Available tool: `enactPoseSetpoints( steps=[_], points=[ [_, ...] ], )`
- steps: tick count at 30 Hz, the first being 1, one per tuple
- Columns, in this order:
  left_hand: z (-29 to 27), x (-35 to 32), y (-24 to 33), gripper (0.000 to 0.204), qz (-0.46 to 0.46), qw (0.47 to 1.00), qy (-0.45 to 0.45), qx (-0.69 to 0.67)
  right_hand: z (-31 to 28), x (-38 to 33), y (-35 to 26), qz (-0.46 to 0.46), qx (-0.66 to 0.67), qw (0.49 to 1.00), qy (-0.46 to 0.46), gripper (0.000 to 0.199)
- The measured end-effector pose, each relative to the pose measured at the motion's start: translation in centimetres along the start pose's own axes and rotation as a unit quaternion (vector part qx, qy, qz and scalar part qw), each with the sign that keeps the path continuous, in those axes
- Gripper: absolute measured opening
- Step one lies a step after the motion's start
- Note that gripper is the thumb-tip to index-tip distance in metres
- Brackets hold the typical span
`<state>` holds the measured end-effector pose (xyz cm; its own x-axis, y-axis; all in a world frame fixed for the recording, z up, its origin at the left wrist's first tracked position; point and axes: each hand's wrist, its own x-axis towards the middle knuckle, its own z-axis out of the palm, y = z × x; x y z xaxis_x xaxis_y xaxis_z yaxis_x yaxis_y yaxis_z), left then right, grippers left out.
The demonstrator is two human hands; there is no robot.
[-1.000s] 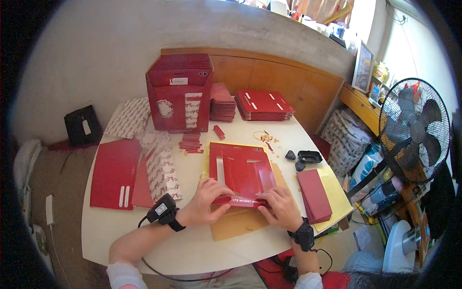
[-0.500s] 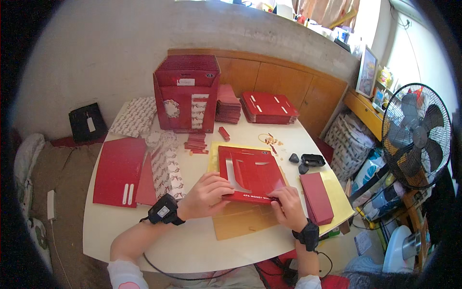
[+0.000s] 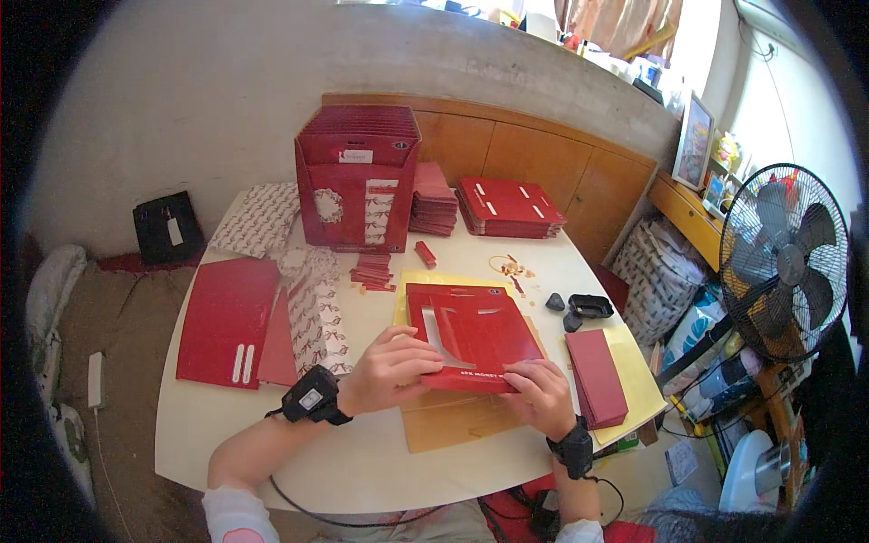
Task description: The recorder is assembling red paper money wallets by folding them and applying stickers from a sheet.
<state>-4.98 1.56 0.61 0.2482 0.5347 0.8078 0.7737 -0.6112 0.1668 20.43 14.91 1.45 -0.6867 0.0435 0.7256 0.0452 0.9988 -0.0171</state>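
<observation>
A flat red cardboard sheet [image 3: 475, 330] with cut slots lies in front of me on brown and yellow paper. My left hand [image 3: 387, 369] presses on its near left edge, fingers curled over the border. At the near right corner my right hand [image 3: 540, 393] holds the same sheet down, fingers bent. Both wrists wear black bands. A narrow stack of red cards [image 3: 596, 377] lies just right of my right hand.
A tall red display box [image 3: 355, 181] stands at the back of the white table [image 3: 272, 452], with red card stacks [image 3: 509, 206] beside it. Red sheets [image 3: 226, 321] and patterned paper [image 3: 315, 312] lie at left. Small black items [image 3: 590, 306] sit right. A fan [image 3: 783, 262] stands beside the table.
The view shifted slightly. My left hand moved from the sheet's near edge up onto its left side, and my right hand slid toward the near right corner.
</observation>
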Motion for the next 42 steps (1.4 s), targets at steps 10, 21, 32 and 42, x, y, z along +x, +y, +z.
enactPoseSetpoints(
  steps=[10,21,32,42],
  points=[
    [1.4,-0.9,0.7,0.023,0.011,0.998,-0.02,0.064,0.2,-0.2,0.0,0.03,0.0,0.999,-0.031,0.021],
    [3.5,-2.0,1.9,0.021,0.005,0.991,-0.095,0.096,1.6,-0.5,-0.2,0.008,0.039,0.994,-0.103,0.026],
    [4.0,-2.2,3.2,0.02,0.03,0.975,-0.108,0.189,2.4,-0.7,-1.0,-0.004,0.013,0.988,-0.152,0.022],
    [3.7,-1.9,3.4,0.017,0.037,0.98,-0.1,0.165,2.1,-0.4,-1.3,0.003,0.025,0.988,-0.154,0.017]
  ],
)
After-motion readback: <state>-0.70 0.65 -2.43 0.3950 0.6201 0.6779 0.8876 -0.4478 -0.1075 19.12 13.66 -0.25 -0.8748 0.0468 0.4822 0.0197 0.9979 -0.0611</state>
